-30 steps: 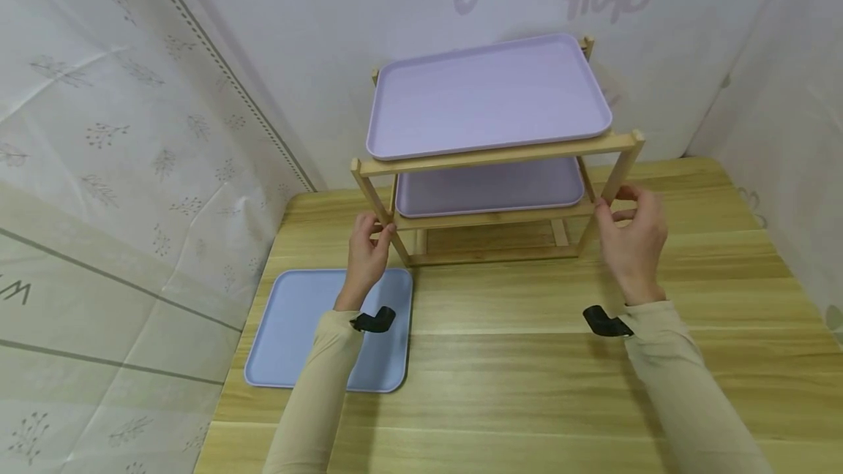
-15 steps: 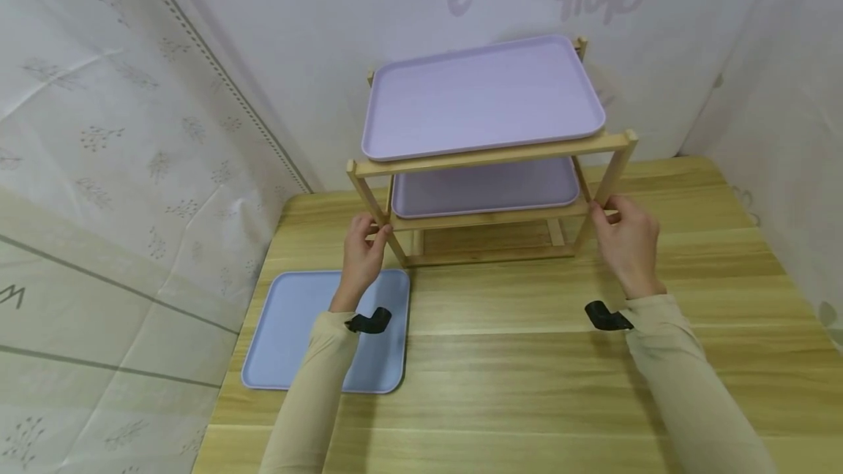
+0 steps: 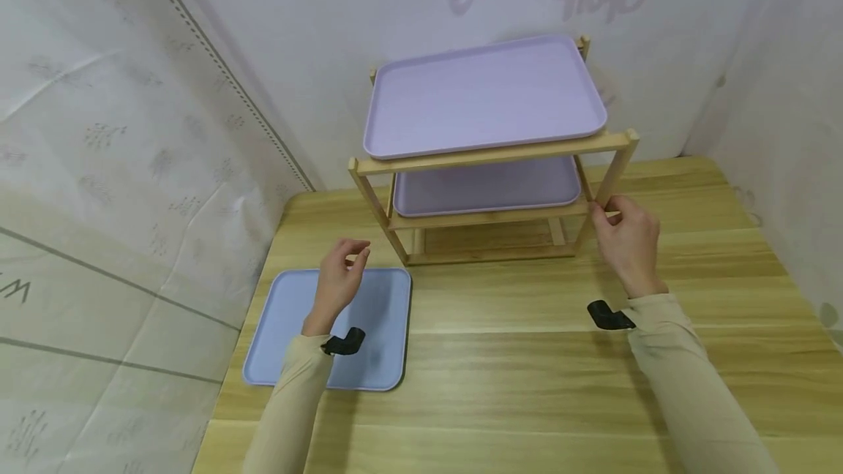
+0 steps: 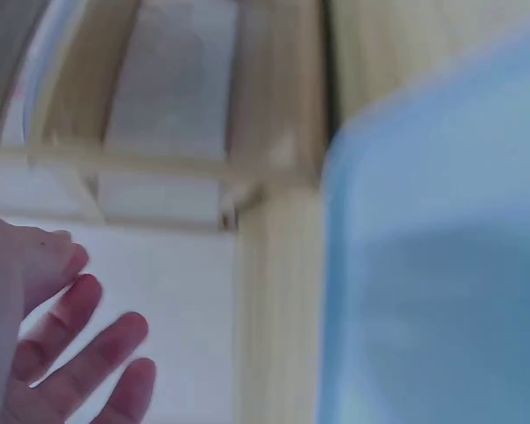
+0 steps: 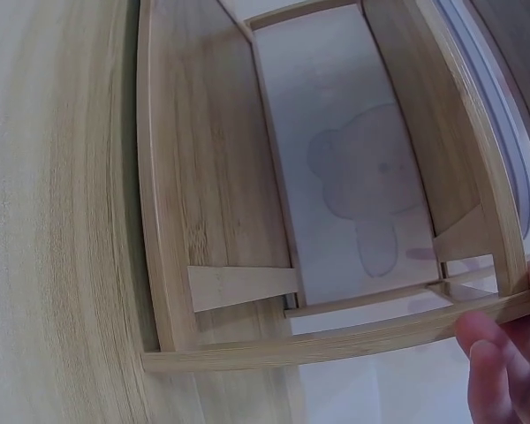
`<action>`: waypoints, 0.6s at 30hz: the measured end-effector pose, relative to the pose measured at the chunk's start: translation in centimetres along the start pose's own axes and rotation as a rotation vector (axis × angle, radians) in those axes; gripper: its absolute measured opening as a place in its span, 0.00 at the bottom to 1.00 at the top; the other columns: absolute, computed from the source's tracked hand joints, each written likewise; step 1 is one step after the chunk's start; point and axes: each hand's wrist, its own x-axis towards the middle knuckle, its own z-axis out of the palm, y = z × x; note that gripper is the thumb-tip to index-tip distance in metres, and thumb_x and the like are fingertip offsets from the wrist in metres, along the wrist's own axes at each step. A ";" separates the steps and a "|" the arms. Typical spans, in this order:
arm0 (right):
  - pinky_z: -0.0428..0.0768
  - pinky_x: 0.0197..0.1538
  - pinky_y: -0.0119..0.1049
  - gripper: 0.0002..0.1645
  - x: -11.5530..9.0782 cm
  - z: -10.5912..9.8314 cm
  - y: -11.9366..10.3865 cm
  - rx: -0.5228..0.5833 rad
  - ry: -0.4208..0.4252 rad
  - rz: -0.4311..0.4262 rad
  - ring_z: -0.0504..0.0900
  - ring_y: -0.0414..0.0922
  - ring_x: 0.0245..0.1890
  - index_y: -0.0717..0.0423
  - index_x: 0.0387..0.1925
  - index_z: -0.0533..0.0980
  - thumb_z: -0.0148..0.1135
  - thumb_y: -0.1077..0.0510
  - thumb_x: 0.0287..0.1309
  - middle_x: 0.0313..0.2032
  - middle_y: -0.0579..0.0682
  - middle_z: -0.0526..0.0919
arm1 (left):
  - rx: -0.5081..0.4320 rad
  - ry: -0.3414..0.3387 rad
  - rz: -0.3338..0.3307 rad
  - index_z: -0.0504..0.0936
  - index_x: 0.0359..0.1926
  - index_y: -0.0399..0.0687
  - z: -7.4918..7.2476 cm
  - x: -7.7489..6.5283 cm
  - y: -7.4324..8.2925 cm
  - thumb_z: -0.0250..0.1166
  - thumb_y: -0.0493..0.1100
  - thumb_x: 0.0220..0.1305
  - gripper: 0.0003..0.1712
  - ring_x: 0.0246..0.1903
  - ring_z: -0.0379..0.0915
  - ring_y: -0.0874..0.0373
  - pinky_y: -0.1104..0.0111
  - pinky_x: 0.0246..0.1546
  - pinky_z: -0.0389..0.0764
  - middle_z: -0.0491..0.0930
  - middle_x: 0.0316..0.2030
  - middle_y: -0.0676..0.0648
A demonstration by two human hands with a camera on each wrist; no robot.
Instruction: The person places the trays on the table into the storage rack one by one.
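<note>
walls (image 3: 132, 130): white patterned sheeting | table (image 3: 527, 371): light wood | light: even

Lighting: even, soft, bright indoor light from above; no glare. Shadows: faint, short, beneath the wooden rack (image 3: 490, 167) and sleeves on the table (image 3: 527, 357). Head view: sharp centrally, wide-angle bending at edges, left wall slightly smeared. Left wrist view: heavily blurred, blue tray (image 4: 442, 265) out of focus. Right wrist view: moderately sharp, curved lines, near fingers (image 5: 503, 371) soft.
</note>
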 end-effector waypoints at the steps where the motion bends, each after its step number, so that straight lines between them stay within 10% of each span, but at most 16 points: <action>1: 0.60 0.26 0.13 0.12 0.0 0.0 0.0 0.001 0.001 0.002 0.60 0.08 0.21 0.67 0.30 0.81 0.63 0.59 0.59 0.27 0.64 0.85 | 0.041 0.000 0.001 0.82 0.48 0.40 -0.5 -0.6 -0.6 0.60 0.39 0.68 0.12 0.45 0.78 0.46 0.55 0.39 0.80 0.78 0.45 0.40; 8: 0.60 0.25 0.13 0.12 0.0 -0.1 0.1 0.002 -0.008 -0.001 0.61 0.08 0.20 0.67 0.29 0.81 0.63 0.59 0.58 0.26 0.64 0.85 | 0.298 0.136 -0.113 0.83 0.42 0.33 -4.6 -5.4 -5.5 0.61 0.36 0.64 0.10 0.41 0.76 0.40 0.49 0.40 0.75 0.78 0.40 0.35; 18: 0.60 0.24 0.14 0.14 0.2 -0.4 -0.1 -0.008 -0.038 0.010 0.61 0.09 0.19 0.67 0.28 0.81 0.63 0.57 0.59 0.25 0.64 0.85 | 0.328 0.243 -0.463 0.75 0.50 0.21 -9.4 -12.5 -10.2 0.54 0.33 0.65 0.18 0.47 0.65 0.31 0.44 0.48 0.65 0.72 0.45 0.25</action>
